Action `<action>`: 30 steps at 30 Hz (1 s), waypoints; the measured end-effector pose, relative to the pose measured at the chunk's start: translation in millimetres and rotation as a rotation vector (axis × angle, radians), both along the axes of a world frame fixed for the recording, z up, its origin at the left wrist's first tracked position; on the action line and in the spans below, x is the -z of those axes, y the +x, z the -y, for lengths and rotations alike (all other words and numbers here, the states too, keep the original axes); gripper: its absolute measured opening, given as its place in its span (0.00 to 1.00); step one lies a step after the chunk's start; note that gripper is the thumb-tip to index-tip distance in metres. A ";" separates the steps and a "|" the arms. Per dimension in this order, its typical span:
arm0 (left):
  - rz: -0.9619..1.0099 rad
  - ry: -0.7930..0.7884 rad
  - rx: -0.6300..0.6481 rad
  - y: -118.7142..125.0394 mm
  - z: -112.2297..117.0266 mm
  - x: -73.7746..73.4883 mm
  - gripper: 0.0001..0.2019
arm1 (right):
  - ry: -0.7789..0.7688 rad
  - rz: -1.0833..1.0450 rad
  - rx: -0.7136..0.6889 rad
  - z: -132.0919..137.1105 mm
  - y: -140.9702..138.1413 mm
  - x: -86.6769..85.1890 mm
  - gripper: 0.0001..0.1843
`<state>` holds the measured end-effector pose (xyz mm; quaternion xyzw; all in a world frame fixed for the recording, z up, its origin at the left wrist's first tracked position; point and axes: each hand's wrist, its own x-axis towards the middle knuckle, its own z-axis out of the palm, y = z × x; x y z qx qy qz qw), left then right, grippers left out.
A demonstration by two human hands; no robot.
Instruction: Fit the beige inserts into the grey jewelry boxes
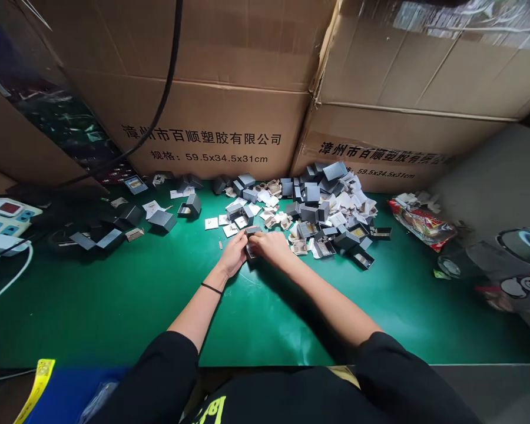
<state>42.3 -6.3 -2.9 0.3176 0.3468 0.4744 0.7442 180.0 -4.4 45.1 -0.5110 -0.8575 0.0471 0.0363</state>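
Observation:
Near the middle of the green table, my left hand (pixel 234 254) is closed around a small dark grey box (pixel 252 231). My right hand (pixel 270 247) meets it from the other side, its fingers curled and pressed onto the same box. Fingers cover most of the box, so its inside cannot be made out. Just beyond my hands lie several small white cards (pixel 211 223) and grey boxes (pixel 246 213). To the right spreads a heap of dark grey boxes (pixel 311 193), some of them open, mixed with beige and white paper inserts (pixel 352 199).
Large cardboard cartons (pixel 203 112) form a wall behind the green table (pixel 150 318). More grey boxes (pixel 162 221) lie at the left, near a white power strip (pixel 9 221) and cables. A red plastic packet (pixel 424 227) and a grey cup-like container (pixel 507 259) are at the right.

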 end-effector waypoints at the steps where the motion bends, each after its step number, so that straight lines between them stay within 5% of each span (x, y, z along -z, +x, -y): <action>1: 0.002 -0.006 -0.018 -2.9 -1.2 -0.8 0.18 | 0.007 -0.032 -0.010 -2.3 -0.3 -1.8 0.09; 6: 0.027 0.012 -0.117 -37.7 -12.8 -9.9 0.17 | 0.123 -0.323 0.076 -16.2 -1.7 -9.0 0.16; 10: 0.107 0.100 -0.477 -67.4 -21.6 -15.3 0.17 | 0.135 -0.421 0.193 -22.5 -17.3 2.5 0.18; 14: 0.108 0.090 -0.702 -74.8 -23.9 -14.7 0.18 | 0.116 -0.296 0.047 -27.3 -47.6 24.9 0.16; 18: 0.070 0.105 -0.687 -65.8 -20.5 -16.3 0.15 | 0.130 -0.178 0.017 -34.0 -68.4 35.6 0.12; 22: 0.055 0.159 -0.590 -52.5 -15.7 -19.3 0.11 | 0.126 -0.215 0.035 -30.6 -60.1 36.9 0.13; 30: -0.026 0.031 -0.331 -28.9 -11.8 -7.0 0.14 | 0.094 -1.136 0.326 -24.0 -5.9 61.4 0.18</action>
